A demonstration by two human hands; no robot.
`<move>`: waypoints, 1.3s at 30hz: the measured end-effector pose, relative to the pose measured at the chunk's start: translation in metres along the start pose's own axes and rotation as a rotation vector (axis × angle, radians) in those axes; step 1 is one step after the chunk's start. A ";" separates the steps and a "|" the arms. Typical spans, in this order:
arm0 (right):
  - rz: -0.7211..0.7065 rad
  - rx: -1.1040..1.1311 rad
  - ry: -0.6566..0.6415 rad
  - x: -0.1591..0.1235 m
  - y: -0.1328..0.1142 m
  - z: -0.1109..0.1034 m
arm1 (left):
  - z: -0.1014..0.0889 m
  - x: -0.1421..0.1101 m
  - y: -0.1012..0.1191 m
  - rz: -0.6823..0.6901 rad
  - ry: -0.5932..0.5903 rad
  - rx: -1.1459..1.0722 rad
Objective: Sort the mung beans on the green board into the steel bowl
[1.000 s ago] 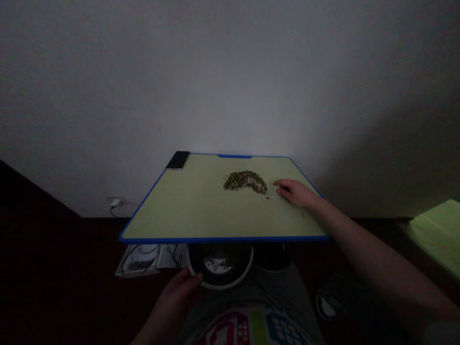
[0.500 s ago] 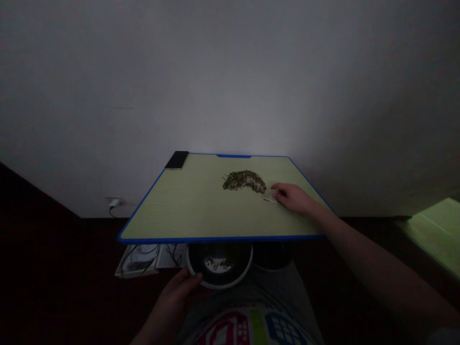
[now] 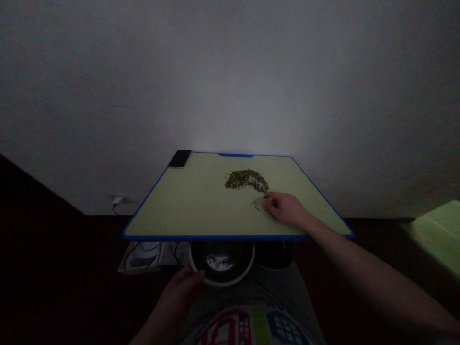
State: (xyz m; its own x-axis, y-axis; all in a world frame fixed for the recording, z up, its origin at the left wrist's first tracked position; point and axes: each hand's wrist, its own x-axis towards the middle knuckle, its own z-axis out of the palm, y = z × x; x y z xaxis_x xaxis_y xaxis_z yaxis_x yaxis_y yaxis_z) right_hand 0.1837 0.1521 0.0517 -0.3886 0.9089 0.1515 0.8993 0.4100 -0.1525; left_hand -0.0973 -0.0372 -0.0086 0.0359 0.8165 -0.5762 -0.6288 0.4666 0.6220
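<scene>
My right hand (image 3: 289, 209) is closed on a thin clear plastic piece (image 3: 260, 204) with a curved edge, low over the pale tabletop (image 3: 194, 206). A few dark specks show along its near edge. Just beyond it lies a curved heap of small greenish-brown beans or seeds (image 3: 237, 179), too small to name surely. Below the table's front edge, my left hand (image 3: 181, 290) grips the left rim of a metal bowl (image 3: 230, 281). Some of the same grains lie at the bottom of the bowl, whose far side is hidden under the table.
A black phone (image 3: 179, 158) lies at the table's far left corner, against the wall (image 3: 230, 96). Under the table are a dark round container (image 3: 276, 256) and a white box with cables (image 3: 142, 256). A plugged-in charger (image 3: 117, 201) sits low on the wall.
My right hand has drawn the clear plastic piece nearer to me, away from the heap. My left hand stays on the bowl, and the view has shifted slightly.
</scene>
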 end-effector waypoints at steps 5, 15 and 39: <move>-0.015 -0.012 -0.002 -0.001 -0.012 0.004 | -0.003 0.002 -0.002 -0.002 0.003 0.003; -0.047 -0.009 -0.033 -0.007 -0.051 0.007 | -0.002 0.001 0.000 -0.013 -0.007 0.012; -0.183 0.110 -0.147 -0.025 -0.108 0.000 | -0.005 0.003 -0.001 0.019 -0.030 0.011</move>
State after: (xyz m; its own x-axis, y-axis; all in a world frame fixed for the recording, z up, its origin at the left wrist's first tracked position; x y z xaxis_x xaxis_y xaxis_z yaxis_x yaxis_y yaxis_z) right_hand 0.0958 0.0850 0.0640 -0.5751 0.8169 0.0440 0.7871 0.5672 -0.2422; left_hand -0.1005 -0.0369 -0.0137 0.0475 0.8350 -0.5482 -0.6209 0.4546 0.6387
